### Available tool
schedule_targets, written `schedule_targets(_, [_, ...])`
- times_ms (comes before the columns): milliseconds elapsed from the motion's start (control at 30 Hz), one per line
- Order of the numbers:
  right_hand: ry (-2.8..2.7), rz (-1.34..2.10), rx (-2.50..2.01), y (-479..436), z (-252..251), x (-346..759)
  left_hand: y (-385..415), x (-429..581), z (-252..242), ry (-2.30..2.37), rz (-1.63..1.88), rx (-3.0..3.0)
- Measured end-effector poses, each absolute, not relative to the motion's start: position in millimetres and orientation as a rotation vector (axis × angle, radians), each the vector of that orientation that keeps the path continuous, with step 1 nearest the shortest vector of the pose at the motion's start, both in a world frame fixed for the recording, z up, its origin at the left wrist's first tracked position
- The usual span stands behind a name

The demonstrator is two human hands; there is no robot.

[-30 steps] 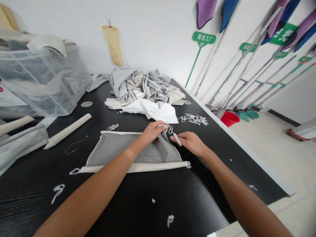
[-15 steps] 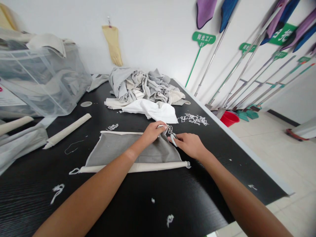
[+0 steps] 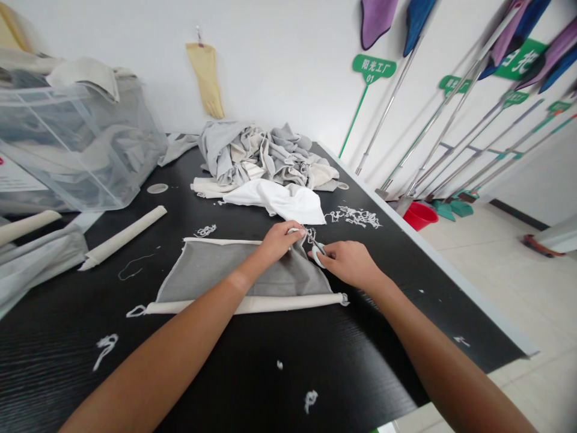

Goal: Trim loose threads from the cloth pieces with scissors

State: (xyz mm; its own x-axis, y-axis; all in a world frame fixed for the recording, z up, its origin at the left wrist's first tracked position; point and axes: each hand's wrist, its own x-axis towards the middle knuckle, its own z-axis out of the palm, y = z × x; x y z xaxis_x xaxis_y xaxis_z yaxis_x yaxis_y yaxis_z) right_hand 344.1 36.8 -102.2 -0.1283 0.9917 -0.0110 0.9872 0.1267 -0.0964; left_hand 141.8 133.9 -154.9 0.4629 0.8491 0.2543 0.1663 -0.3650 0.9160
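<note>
A grey cloth piece with cream edge bands lies flat on the black table. My left hand pinches its far right corner and lifts it slightly. In my right hand is a pair of scissors with pale handles, blades pointing toward the pinched corner. White thread ends hang beside the blades there. Thread tails stick out at the near left corner, and a small loop sits at the near right corner.
Behind the cloth are a white cloth, a heap of grey cloths and thread scraps. A clear plastic bin stands left, near a rolled cream cloth. Mops and a red bucket are beyond the table's right edge.
The scissors and my right hand have shifted slightly, with more of the blades showing now. My left hand keeps its pinch on the corner.
</note>
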Motion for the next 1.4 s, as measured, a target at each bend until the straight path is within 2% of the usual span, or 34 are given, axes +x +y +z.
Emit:
schedule_targets(467, [-2.303, 0.121, -2.054, 36, -105, 338, 132, 143, -155, 0.869, 0.962, 1.815])
schedule_targets(867, [-2.206, 0.263, -2.127, 33, -97, 333, 131, 145, -156, 0.791, 0.956, 1.844])
schedule_targets(1400, [-2.202, 0.213, -2.088, 35, -103, 336, 130, 145, -154, 0.866, 0.959, 1.863])
